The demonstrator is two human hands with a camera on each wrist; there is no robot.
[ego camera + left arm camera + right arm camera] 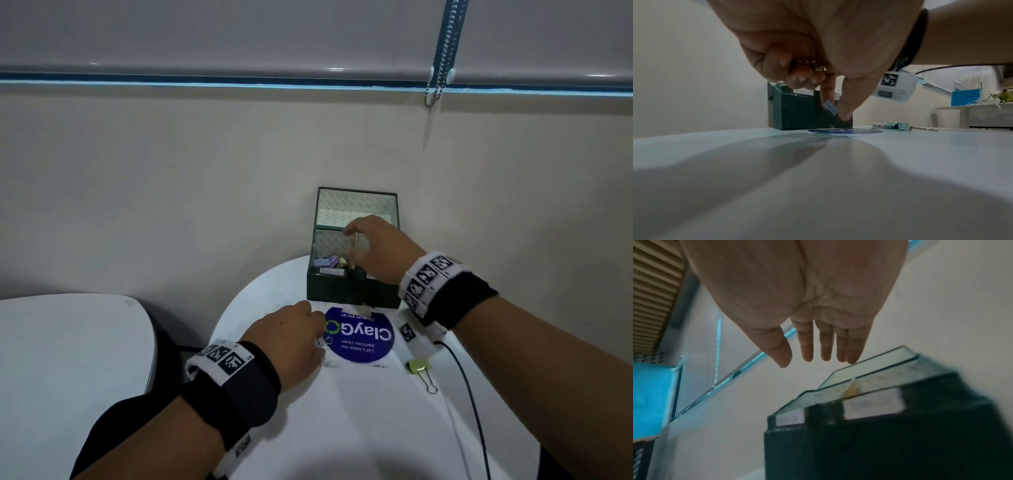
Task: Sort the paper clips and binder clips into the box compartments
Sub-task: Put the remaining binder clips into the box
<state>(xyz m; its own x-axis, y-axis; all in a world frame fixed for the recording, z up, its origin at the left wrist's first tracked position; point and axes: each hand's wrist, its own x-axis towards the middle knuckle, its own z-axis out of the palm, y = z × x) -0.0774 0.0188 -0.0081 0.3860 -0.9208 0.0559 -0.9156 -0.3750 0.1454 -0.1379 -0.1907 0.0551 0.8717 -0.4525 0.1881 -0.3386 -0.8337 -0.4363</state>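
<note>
A dark green box [352,291] with its mirrored lid raised stands at the table's far edge. Several purple and yellow binder clips [328,262] lie in its front left compartment. My right hand [352,240] hovers over the box with straight, spread fingers [806,344] and holds nothing. A pale blurred streak [355,245] hangs under it. My left hand [835,112] is low over the table in front of the box [803,112]. It pinches a light blue binder clip [829,107] between forefinger and thumb. Its curled fingers hold small metal pieces [813,65]. A green binder clip [420,369] lies at the right.
A round blue sticker [363,339] lies on the white round table [342,428] before the box. A black cable [469,394] runs along the right side. The wall stands right behind the box. A second white surface [68,359] is at the left.
</note>
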